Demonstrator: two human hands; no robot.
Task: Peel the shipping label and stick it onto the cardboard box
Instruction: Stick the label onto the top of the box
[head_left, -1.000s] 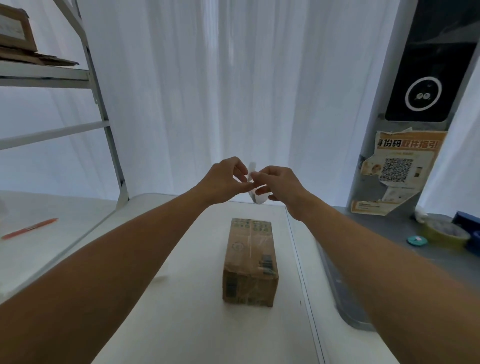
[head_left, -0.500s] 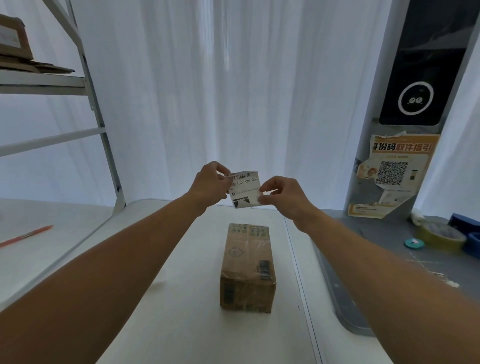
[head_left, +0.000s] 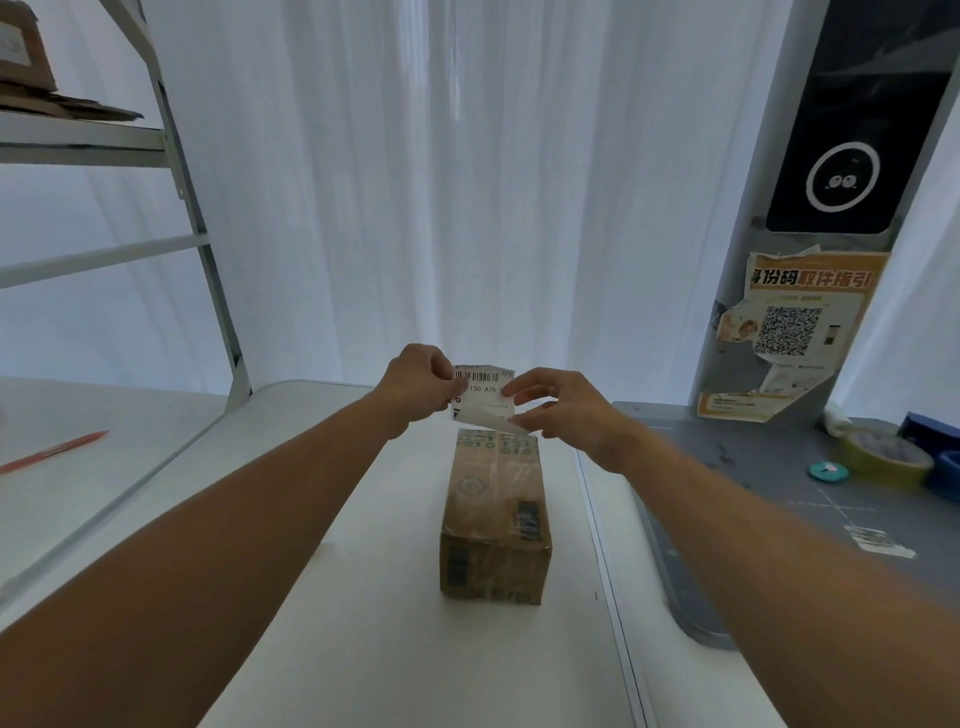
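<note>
Holding the small white printed shipping label (head_left: 483, 396) up in the air above the far end of the white table (head_left: 363, 597), the person has it pinched at both sides. The left hand (head_left: 418, 382) grips the label's left edge between thumb and fingertips, closed tight on the paper. The right hand (head_left: 558, 408) has its fingers loosely spread, with thumb and forefinger nipping the right edge and the lower corner, where a layer looks to be curling away.

The risks seem to sit at that corner. If the backing is only partly lifted, a hurried pull could tear the thin paper through the barcode. Once the adhesive side is bare, the limp label could fold and stick to itself or to a fingertip. Laid down crooked on the glossy tape, it could wrinkle or trap air.

The brown rectangular cardboard box (head_left: 493, 519) stands below the label, on the table's centre toward its right edge, lengthways to the viewer. It is taped shut, so its contents cannot be told. Its top face bears no fresh label.

On the grey surface (head_left: 753, 467) at right lies a yellowish tape roll (head_left: 883, 457).
</note>
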